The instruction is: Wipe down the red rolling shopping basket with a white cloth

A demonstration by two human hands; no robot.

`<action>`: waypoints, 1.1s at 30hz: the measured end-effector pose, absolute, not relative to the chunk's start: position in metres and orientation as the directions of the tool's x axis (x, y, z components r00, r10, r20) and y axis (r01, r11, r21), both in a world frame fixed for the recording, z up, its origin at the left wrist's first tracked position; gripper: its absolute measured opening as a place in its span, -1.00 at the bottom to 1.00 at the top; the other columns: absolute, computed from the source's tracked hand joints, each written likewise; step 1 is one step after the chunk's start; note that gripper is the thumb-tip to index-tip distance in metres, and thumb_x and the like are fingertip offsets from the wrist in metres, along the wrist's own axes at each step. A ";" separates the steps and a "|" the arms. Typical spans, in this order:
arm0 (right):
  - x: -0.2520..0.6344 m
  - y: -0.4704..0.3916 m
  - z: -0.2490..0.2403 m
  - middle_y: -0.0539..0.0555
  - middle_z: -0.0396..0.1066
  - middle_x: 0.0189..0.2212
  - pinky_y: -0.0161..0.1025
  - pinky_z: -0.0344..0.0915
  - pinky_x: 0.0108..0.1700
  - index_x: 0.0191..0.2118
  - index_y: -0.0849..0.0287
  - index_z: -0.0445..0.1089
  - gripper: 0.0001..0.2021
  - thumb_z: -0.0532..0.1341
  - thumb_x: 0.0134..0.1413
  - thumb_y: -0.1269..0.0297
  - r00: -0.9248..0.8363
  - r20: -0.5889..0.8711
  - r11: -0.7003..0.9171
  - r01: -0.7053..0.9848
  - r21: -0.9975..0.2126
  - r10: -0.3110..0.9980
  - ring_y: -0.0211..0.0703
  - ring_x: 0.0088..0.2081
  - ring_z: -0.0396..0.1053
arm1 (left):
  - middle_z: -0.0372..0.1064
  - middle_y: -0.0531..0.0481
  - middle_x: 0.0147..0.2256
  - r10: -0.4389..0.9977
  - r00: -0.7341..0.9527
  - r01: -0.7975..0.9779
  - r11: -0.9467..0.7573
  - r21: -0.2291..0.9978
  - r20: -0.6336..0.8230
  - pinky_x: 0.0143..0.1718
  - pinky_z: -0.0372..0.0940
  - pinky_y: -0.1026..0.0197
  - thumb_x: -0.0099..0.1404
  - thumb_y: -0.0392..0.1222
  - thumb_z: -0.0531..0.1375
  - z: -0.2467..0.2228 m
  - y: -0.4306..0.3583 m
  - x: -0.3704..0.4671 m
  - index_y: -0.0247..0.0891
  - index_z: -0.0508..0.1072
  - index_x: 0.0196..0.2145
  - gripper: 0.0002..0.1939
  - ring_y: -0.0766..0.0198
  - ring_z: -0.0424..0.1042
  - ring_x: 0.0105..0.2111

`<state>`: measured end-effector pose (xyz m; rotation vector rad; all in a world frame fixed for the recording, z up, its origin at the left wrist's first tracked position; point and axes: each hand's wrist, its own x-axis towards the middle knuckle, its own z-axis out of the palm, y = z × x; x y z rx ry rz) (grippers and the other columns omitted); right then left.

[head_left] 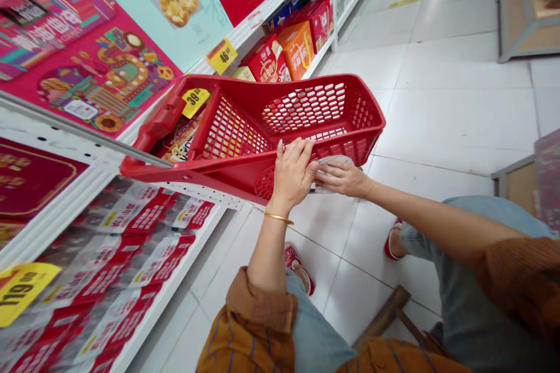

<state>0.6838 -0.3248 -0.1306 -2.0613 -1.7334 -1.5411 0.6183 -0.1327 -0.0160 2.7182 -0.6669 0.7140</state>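
Observation:
A red plastic shopping basket [236,172] with perforated walls lies tilted in front of me, its handle end against the shelf on the left. My left hand [292,172], a gold bangle at its wrist, has its fingers hooked over the basket's near rim. Just right of it, my right hand [343,178] presses a greyish cloth [326,183] to the outer side of the basket. Fingers cover much of the cloth. The inside of the basket shows bare mesh walls.
Store shelving [91,180] runs along the left with gift boxes [271,58], wrapped bottle packs [131,245] and yellow price tags [221,56]. A wooden stool [380,317] stands between my legs. A display stand [507,17] is at the upper right on the white tiled floor [450,116].

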 end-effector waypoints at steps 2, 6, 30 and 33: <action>0.684 -0.324 -0.138 -0.03 0.47 0.06 -0.17 0.37 0.18 0.03 0.10 0.43 -0.75 0.19 0.27 0.31 -0.132 0.669 -0.360 0.758 0.544 0.732 -0.19 0.09 0.39 | 0.32 -0.15 0.15 -0.364 0.775 -0.490 -0.862 0.128 0.517 0.36 -0.28 -0.06 0.49 0.16 -0.35 -0.016 -0.132 0.618 -0.30 0.27 0.23 -0.30 0.12 0.17 0.24; 0.684 -0.324 -0.151 0.02 0.46 0.06 -0.19 0.37 0.16 0.05 0.14 0.43 -0.73 0.18 0.25 0.37 -0.126 0.649 -0.338 0.771 0.540 0.750 -0.20 0.08 0.40 | 0.32 -0.14 0.16 -0.360 0.779 -0.485 -0.865 0.128 0.513 0.36 -0.29 -0.05 0.49 0.16 -0.36 -0.017 -0.132 0.619 -0.30 0.27 0.23 -0.29 0.13 0.16 0.25; 0.687 -0.347 -0.114 -0.01 0.40 0.13 -0.15 0.24 0.28 0.21 0.06 0.27 -0.60 0.16 0.29 0.40 -0.005 0.681 -0.388 0.819 0.423 0.732 -0.22 0.19 0.30 | 0.34 -0.14 0.14 -0.344 0.792 -0.474 -0.867 0.153 0.505 0.35 -0.24 -0.04 0.49 0.16 -0.34 -0.013 -0.134 0.616 -0.24 0.30 0.22 -0.32 0.12 0.21 0.23; 0.688 -0.346 -0.123 -0.03 0.44 0.10 -0.16 0.30 0.23 0.13 0.08 0.36 -0.67 0.18 0.27 0.39 -0.076 0.716 -0.366 0.819 0.441 0.694 -0.20 0.14 0.36 | 0.33 -0.13 0.15 -0.340 0.798 -0.465 -0.873 0.147 0.498 0.35 -0.26 -0.04 0.49 0.17 -0.35 -0.013 -0.134 0.616 -0.24 0.29 0.23 -0.31 0.12 0.20 0.23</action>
